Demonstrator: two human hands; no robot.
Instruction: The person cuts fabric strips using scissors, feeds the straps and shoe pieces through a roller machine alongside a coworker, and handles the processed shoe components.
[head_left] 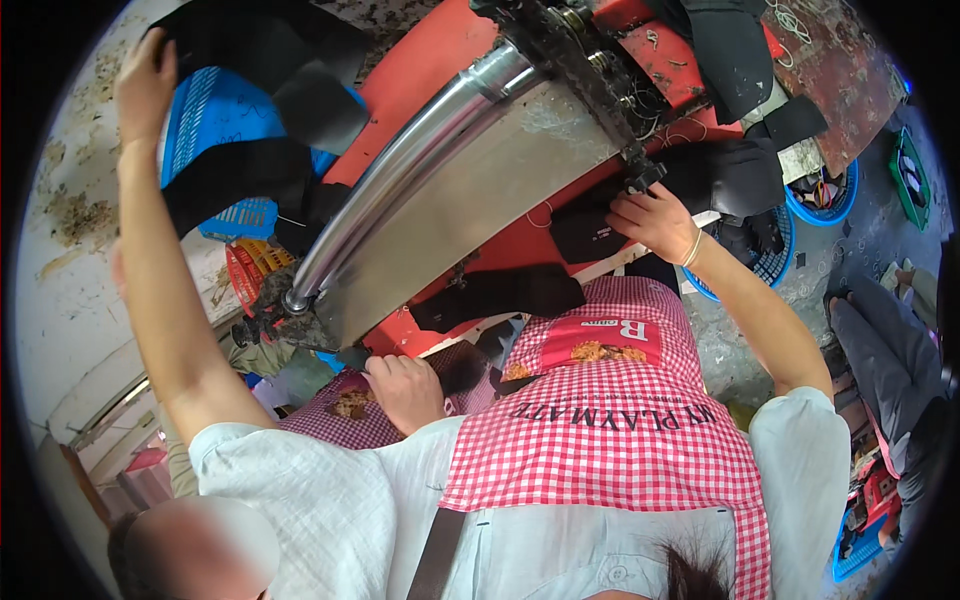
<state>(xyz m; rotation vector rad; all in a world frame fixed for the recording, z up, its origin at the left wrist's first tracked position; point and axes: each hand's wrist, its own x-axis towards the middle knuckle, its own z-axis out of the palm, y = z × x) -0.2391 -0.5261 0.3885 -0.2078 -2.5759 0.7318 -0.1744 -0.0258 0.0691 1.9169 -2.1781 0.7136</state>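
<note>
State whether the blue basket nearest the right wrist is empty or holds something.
It holds something: dark pieces lie inside the basket. How full it is, I cannot tell.

- Round blue basket [849,204] of assorted small items, well out between 2 and 3 o'clock.
- Larger blue basket [783,262] with dark contents, near 3 o'clock, just beside the first.
- Green basket [914,207] near the rim, between 2 and 3 o'clock.
- Worn brown board [850,75] at 2 o'clock.
- Tangled pale thread [788,22] between 1 and 2 o'clock.
- Red basket [240,280] and, touching it, an orange basket [266,255], both at 9 o'clock.
- Stained pale surface [75,290], wall or floor unclear, around 9 o'clock.
- Grey floor [735,345] at 3 o'clock.
- Dark grey trousers [885,335] of another person, far out at 3 o'clock.
- Blue crate [843,567] at 4 o'clock.
</note>
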